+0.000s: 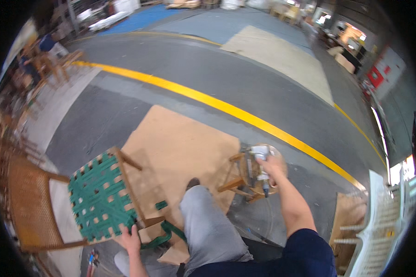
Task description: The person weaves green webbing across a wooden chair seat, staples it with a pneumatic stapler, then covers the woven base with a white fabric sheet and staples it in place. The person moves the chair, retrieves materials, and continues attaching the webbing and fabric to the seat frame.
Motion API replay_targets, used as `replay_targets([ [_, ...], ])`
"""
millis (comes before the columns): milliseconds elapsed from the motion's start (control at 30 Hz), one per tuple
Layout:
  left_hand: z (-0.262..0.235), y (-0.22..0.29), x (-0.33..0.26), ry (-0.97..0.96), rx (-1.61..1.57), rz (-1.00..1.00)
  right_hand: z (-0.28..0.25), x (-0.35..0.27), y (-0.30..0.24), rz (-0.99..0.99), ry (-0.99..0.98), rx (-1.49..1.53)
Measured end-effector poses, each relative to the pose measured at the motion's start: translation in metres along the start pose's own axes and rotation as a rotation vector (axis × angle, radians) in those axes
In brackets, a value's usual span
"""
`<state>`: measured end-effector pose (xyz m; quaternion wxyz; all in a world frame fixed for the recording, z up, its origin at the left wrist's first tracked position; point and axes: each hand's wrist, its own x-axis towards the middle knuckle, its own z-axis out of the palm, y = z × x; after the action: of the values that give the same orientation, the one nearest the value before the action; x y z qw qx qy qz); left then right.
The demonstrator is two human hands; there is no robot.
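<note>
Dim, even workshop light with bright glare from openings at the far right; soft motion blur throughout, heavy fisheye bending, black vignetted corners

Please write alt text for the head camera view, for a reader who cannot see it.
Seen from above, a seated person's left hand grips the wooden frame of a chair with a green woven-strap seat, while the right hand holds a grey pneumatic tool over a small wooden stool. Cardboard sheets cover a grey workshop floor marked with a yellow line.
</note>
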<state>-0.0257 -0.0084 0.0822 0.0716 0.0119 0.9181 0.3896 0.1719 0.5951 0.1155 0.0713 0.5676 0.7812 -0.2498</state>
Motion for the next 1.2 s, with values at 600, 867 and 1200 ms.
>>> replay_targets([
  [600, -0.023, -0.042, 0.024, -0.263, -1.172, -0.489, -0.011, -0.045, 0.115, 0.288, -0.027, 0.369],
  [867, -0.034, -0.046, 0.06, -0.306, -1.348, -0.421, 0.014, -0.1, -0.066, -0.759, -0.06, 0.207],
  [1200, -0.048, -0.046, 0.062, -0.413, -1.325, -0.34, 0.2, -0.201, -0.354, -1.954, -0.307, -0.63],
])
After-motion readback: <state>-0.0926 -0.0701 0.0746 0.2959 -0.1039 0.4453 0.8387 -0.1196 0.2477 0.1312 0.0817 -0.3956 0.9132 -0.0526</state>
